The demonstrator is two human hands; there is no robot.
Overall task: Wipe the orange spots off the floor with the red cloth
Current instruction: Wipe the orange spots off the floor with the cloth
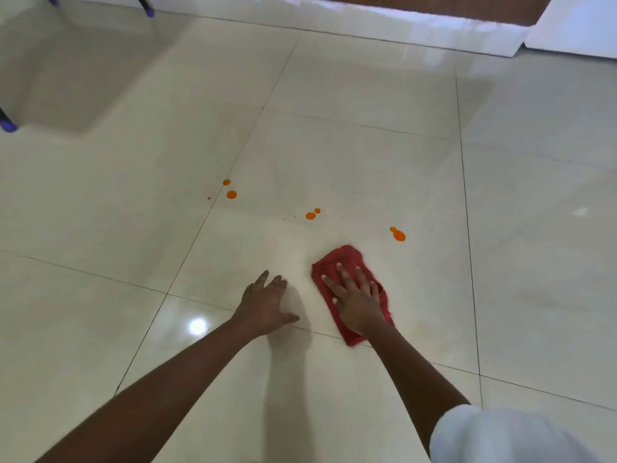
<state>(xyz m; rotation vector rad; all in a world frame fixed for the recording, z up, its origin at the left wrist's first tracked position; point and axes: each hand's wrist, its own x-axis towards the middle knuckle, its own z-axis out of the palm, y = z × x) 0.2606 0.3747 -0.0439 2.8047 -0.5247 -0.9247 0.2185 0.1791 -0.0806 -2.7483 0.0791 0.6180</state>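
Note:
A red cloth (pixel 337 259) lies flat on the glossy white tiled floor (pixel 334 155). My right hand (pixel 357 299) presses on it, palm down, fingers spread. My left hand (pixel 267 302) rests on the bare floor just left of the cloth, fingers apart, holding nothing. Orange spots dot the tiles beyond the cloth: one pair (pixel 398 234) close to its far right corner, one pair (pixel 312 214) straight ahead, and a group (pixel 231 194) farther left with a tiny speck beside it.
Purple-tipped chair legs (pixel 8 123) stand at the far left and another (pixel 148 10) at the top left. A white baseboard (pixel 400 31) and a wooden door run along the top. A white sleeve (pixel 500 436) shows at the lower right.

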